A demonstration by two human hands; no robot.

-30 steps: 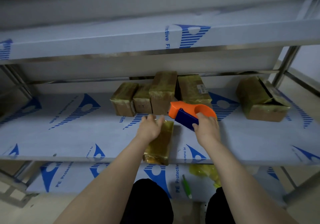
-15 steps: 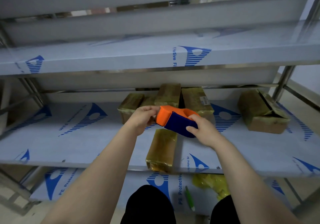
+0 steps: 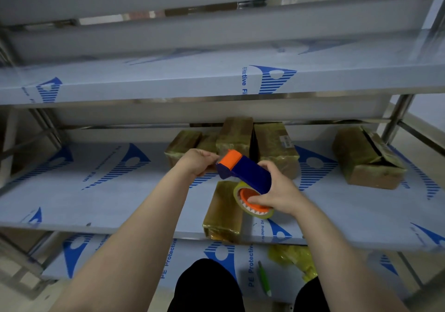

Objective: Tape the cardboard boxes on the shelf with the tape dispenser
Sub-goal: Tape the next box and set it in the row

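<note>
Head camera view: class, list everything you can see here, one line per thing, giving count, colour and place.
Tape dispenser: one, orange and blue, held above the middle shelf.
Tape roll: one, yellowish on an orange hub, on the dispenser.
Front box: one, brown and tape-wrapped, at the middle shelf's front edge.
Back boxes: about four, brown, grouped at the rear.
Open box: one, brown, right on the shelf.
Shelf: pale blue printed film.
Green pen: one, bottom shelf.
Yellow scraps: a crumpled heap, bottom shelf.
Left hand: at the dispenser's orange end.
Right hand: gripping the dispenser at the roll.
</note>
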